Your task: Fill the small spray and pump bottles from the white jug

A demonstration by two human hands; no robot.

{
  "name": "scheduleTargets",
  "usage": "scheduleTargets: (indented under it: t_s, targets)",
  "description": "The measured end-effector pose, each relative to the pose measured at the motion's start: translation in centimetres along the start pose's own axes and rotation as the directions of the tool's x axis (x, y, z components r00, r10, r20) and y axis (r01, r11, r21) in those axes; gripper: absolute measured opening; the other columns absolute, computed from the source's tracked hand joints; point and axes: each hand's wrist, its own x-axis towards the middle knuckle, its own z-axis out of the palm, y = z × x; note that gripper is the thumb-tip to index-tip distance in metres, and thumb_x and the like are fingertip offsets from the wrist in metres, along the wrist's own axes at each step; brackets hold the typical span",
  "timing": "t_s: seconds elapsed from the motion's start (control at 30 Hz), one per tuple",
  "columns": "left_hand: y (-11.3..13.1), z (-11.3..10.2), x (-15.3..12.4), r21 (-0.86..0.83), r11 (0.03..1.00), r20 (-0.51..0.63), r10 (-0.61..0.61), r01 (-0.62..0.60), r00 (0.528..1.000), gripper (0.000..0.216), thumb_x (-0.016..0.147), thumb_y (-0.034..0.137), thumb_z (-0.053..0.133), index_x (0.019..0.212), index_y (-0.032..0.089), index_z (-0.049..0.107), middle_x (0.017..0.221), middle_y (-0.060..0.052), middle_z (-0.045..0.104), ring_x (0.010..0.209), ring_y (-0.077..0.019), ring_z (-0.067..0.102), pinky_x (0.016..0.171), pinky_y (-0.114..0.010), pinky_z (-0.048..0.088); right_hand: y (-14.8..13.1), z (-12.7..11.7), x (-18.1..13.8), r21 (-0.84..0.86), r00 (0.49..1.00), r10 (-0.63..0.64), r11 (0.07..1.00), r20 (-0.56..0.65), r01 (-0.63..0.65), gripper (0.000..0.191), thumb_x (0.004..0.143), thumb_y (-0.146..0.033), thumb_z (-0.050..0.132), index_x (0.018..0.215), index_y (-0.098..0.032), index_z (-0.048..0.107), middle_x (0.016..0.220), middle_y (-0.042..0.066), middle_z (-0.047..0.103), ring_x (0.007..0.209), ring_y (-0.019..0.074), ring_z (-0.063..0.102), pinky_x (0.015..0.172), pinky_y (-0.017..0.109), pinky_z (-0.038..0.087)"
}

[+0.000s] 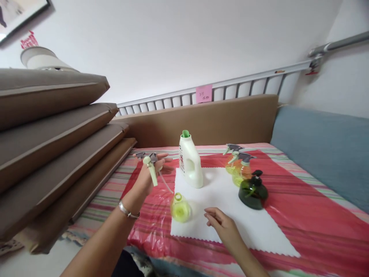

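Note:
My left hand (154,171) holds a trigger spray head (150,169), its grey top and pale green trigger showing. A thin dip tube slants down from it towards the mouth of a round yellow-green bottle (180,209), which stands uncapped on the white cloth's left edge. To the right of that bottle, my right hand (219,221) hovers with its fingers curled in and nothing visible in them. Behind stands a large white jug (190,163) with a handle and a green piece in its mouth.
Two spray bottles, an orange one (231,166) and a yellow-green one (238,179), stand right of the jug beside a dark green pump bottle (253,194). The white cloth (213,200) lies over red plastic sheeting (305,207). Stacked cushions (57,150) border the left side.

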Motion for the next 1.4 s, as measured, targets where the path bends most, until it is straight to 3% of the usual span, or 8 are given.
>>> scheduleTargets:
  t_s: [0.4,0.63,0.8,0.97,1.17,1.4]
  targets:
    - [-4.9,1.7,1.2,0.167,0.985,-0.028,-0.039,0.043,0.999,0.036,0.072,0.035,0.063,0.101,0.014,0.06,0.098,-0.014,0.068,0.074,-0.0225,0.067,0.064,-0.033,0.05,0.1,-0.3,-0.5,-0.063,0.995,-0.019,0.998,0.098,0.025,0.027,0.079,-0.042,0.048,0.091,-0.021,0.059,0.077,0.003,0.065,0.064,0.0167,0.061,0.065,0.029,0.048]
    - [-9.8,2.1,-0.9,0.295,0.952,-0.137,-0.037,0.077,0.99,0.039,0.063,0.042,0.069,0.088,0.013,0.065,0.086,-0.014,0.071,0.085,-0.0269,0.065,0.078,-0.038,0.048,0.0,-0.4,-0.8,-0.045,0.994,-0.023,0.999,0.106,0.028,0.027,0.078,-0.043,0.049,0.089,-0.021,0.06,0.076,0.003,0.065,0.061,0.0166,0.061,0.061,0.029,0.049]
    - [-12.9,2.2,-2.2,0.336,0.937,-0.177,-0.043,0.101,0.983,0.039,0.067,0.047,0.064,0.087,0.014,0.064,0.09,-0.016,0.07,0.086,-0.0273,0.065,0.072,-0.035,0.048,0.3,-1.1,-1.3,-0.063,0.996,-0.005,0.998,0.092,0.011,0.026,0.077,-0.041,0.05,0.089,-0.021,0.06,0.073,0.003,0.065,0.06,0.0169,0.061,0.062,0.029,0.049]
    - [-13.9,2.0,-2.4,0.392,0.917,-0.164,-0.005,0.069,0.987,0.032,0.072,0.043,0.062,0.084,0.014,0.062,0.082,-0.013,0.071,0.079,-0.0253,0.066,0.065,-0.033,0.048,0.3,-1.7,-1.7,-0.092,0.994,0.0,0.996,0.106,0.009,0.025,0.079,-0.04,0.047,0.09,-0.021,0.059,0.075,0.002,0.065,0.061,0.016,0.061,0.063,0.029,0.048]
    - [-14.3,2.1,-2.4,0.351,0.934,-0.234,0.019,0.066,0.972,0.028,0.071,0.042,0.063,0.073,0.014,0.059,0.067,-0.007,0.068,0.065,-0.0219,0.067,0.058,-0.03,0.048,0.2,-1.7,-1.5,-0.104,0.993,0.002,0.995,0.117,0.01,0.023,0.08,-0.038,0.047,0.089,-0.021,0.06,0.067,0.0,0.062,0.06,0.0156,0.059,0.061,0.027,0.046]
    - [-14.1,1.6,-1.7,0.319,0.944,-0.262,0.007,0.079,0.965,0.03,0.078,0.042,0.055,0.071,0.013,0.058,0.068,-0.008,0.068,0.062,-0.0206,0.066,0.058,-0.03,0.048,-0.5,-0.8,-1.2,-0.12,0.991,0.012,0.993,0.136,0.004,0.022,0.079,-0.037,0.048,0.088,-0.021,0.06,0.069,0.001,0.063,0.063,0.0162,0.06,0.063,0.027,0.046]
